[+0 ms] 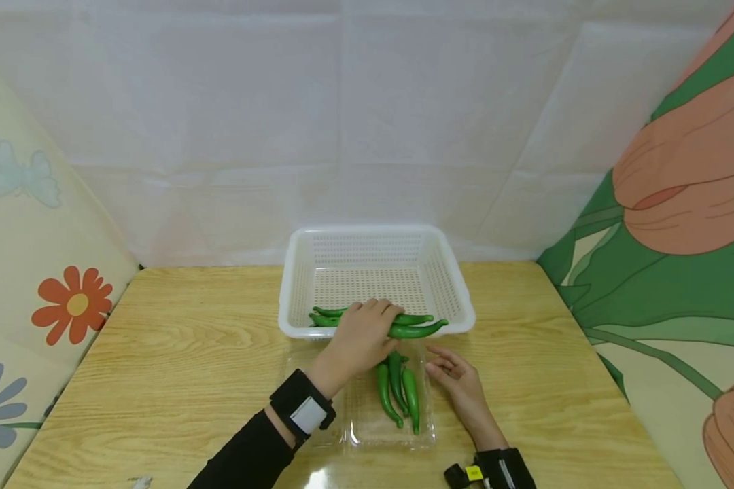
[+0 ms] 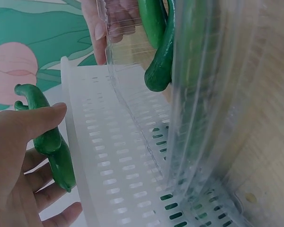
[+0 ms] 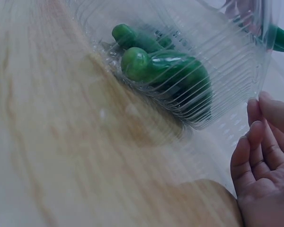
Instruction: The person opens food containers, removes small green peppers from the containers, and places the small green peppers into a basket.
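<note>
The left hand (image 1: 363, 336) is gripping peppers (image 1: 418, 331) over the rim of the basket (image 1: 367, 252). Below it, other peppers are lying in the box (image 1: 361, 414). Beside that, the right hand (image 1: 461, 390) is bending its fingers; whether pinching the edge, I cannot tell. Work is seemingly standing partway, the held peppers not yet resting anywhere.

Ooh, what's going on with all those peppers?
Someone's left hand is holding green peppers at the near edge of the white basket. More peppers lie in the clear box in front of it. The right hand is at the box's right side; whether it grips the box is hard to tell.
</note>
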A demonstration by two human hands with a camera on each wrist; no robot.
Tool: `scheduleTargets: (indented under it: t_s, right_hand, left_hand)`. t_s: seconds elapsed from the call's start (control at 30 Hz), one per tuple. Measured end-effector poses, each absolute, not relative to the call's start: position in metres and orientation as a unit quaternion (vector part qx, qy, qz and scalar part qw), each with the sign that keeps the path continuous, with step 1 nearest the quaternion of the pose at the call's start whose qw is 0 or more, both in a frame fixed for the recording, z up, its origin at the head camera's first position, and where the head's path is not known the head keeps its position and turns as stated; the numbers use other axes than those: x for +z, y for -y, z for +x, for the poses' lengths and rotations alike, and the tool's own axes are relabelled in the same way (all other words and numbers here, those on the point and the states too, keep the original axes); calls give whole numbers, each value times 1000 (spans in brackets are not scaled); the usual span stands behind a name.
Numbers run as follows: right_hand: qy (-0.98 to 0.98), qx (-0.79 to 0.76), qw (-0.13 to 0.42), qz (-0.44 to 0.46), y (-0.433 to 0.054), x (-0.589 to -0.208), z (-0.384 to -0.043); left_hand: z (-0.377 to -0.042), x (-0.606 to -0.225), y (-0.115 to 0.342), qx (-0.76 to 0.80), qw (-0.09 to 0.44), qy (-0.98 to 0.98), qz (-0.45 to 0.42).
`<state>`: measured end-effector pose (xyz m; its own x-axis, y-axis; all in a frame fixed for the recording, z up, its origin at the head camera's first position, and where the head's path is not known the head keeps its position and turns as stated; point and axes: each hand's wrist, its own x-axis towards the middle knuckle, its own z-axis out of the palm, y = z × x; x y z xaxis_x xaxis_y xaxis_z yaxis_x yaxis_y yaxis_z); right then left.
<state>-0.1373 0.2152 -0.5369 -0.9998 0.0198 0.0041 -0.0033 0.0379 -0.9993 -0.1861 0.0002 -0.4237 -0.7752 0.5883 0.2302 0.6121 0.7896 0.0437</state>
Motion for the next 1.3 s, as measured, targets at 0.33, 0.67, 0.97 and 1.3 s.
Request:
scheduleTargets:
  t_s: [0.33,0.67,0.97,1.3]
  right_hand:
    - [714,700,7,-6,-215,-537,-138]
    - [712,702,9,0,-215,-536,-137]
    - [709,705,12,9,-215,-537,-137]
    - [710,704,17,8,-215,-538,-138]
  left_hand:
    - [-192,-423,0,-88,75,946,-301]
    - [-198,-423,-2,-93,47,951,-290]
    - [-202,-422,-5,-119,14,953,-280]
    - [-207,-421,-8,-113,-17,958,-262]
